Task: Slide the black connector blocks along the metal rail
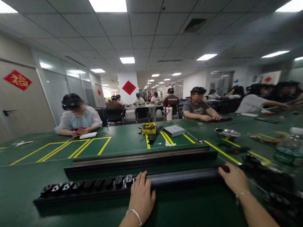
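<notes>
A long black channel-shaped tray (95, 197) lies across the green table in front of me. Several small black parts (87, 185) with some white bits stand in a row along its left portion. My left hand (141, 197) rests on the tray near its middle, fingers stretched out over the last of the row. Toward the right, the tray shows a bare dark inner surface. At that end my right hand (234, 178) is closed around a small dark object (225, 169), mostly hidden by the fingers. Behind the tray lies a second long black rail (141, 159), which neither hand touches.
Black parts lie heaped (270, 174) at the right, near a clear plastic bottle (290, 148). A metal bowl (227, 133), a grey box (173, 130) and a yellow item with cables (149, 128) stand farther back. People sit across the table.
</notes>
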The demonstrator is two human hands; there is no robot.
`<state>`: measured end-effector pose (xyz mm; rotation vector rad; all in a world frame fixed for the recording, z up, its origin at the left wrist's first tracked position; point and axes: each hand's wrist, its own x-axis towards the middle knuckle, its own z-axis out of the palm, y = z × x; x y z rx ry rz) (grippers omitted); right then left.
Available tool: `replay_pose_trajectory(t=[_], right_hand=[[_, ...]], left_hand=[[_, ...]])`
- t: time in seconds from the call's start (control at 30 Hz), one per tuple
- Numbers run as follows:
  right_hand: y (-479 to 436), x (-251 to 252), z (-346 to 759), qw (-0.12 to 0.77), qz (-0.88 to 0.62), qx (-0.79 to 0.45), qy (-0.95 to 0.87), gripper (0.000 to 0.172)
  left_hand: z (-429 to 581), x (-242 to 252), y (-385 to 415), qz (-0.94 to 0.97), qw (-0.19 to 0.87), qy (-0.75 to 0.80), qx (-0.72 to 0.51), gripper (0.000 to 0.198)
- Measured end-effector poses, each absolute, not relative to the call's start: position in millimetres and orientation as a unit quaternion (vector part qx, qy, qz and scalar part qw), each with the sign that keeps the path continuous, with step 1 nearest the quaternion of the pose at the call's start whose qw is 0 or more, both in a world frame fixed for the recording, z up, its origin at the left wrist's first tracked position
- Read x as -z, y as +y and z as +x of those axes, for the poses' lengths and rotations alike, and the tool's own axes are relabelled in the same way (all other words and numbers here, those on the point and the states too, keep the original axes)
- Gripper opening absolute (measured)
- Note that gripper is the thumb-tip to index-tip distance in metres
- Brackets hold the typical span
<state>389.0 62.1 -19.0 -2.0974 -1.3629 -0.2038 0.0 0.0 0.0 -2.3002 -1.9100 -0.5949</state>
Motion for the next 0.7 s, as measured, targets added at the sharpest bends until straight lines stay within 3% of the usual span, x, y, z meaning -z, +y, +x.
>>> replay_pose_trajectory(t=[0.27,0.7], right_hand=[[61.7,19.0,387.1,0.335,-0.791,0.076,-0.507,0.038],[59.1,10.5,383.2,0.333,-0.801,0.044,-0.495,0.040]], left_hand=[[-1.5,-1.4,0.1,-0.753,0.043,-0.626,0.196,0.026],[-2.4,1.8,2.6,-0.755,0.041,-0.622,0.202,0.024]])
